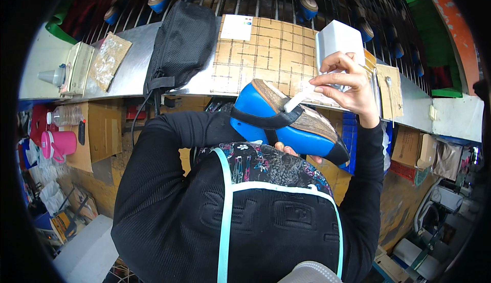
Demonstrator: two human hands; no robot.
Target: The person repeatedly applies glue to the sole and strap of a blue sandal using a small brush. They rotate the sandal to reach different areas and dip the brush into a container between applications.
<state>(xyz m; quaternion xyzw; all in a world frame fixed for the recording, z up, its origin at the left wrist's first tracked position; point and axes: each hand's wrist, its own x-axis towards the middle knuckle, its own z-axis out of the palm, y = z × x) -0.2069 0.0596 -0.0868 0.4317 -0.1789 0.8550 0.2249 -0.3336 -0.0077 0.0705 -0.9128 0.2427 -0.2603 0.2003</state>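
Observation:
A shoe on a blue last, with a black strap around it and its brown sole side turned up, is held before my chest. My left hand grips it from below; only a few fingertips show at its lower edge. Above it, my right hand pinches between thumb and forefinger the end of a slim white strip. The strip's other end touches the shoe where the black strap meets the sole. Exactly what the strip is cannot be made out.
A cardboard-topped bench lies ahead, with a black mesh bag on its left and a white box behind my right hand. Beyond is a rack of metal rods carrying several shoes. A pink bucket hangs at left.

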